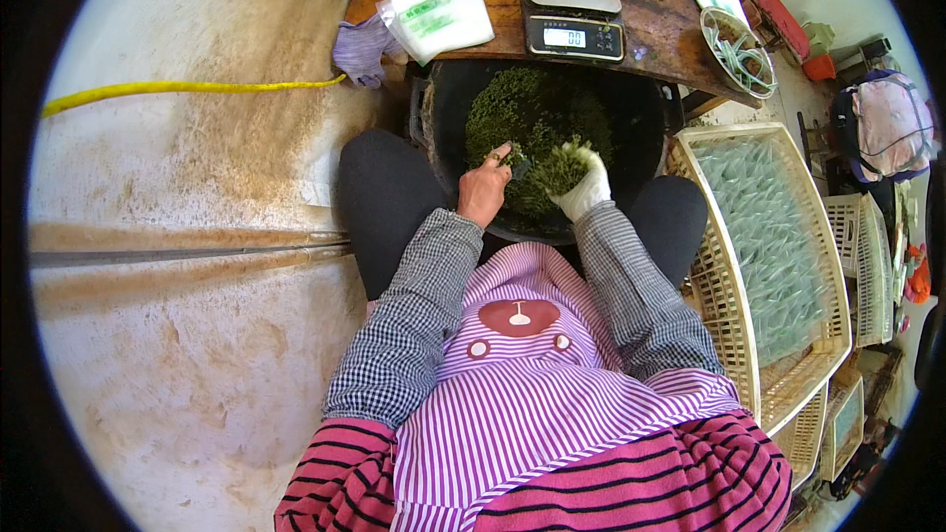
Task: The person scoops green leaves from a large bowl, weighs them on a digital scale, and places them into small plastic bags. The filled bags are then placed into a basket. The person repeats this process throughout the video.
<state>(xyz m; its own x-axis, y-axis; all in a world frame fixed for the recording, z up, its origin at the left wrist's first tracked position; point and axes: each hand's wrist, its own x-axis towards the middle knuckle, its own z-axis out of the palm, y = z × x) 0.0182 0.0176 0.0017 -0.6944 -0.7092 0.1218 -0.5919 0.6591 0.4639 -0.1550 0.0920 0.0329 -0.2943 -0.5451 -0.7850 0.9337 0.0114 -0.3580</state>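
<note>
Between my knees stands a large black tub (635,155) with loose small-leaved green herbs (510,100) inside. My left hand (484,188) is bare and reaches into the tub, its fingers at a few sprigs and something small and dark that I cannot make out; whether it grips them is unclear. My right hand (589,188), in a white glove, is closed around a bunch of green herbs (563,166) just above the pile. Beyond the tub, a digital kitchen scale (573,4) with a bare metal plate rests on the wooden table.
Printed plastic bags (443,18) and a purple knitted glove (362,52) lie at the table's left edge. A basket of ties (739,52) sits at its right corner. To my right, a cream plastic crate (768,406) holds many filled clear bags (768,236). A yellow hose (192,87) runs along the left.
</note>
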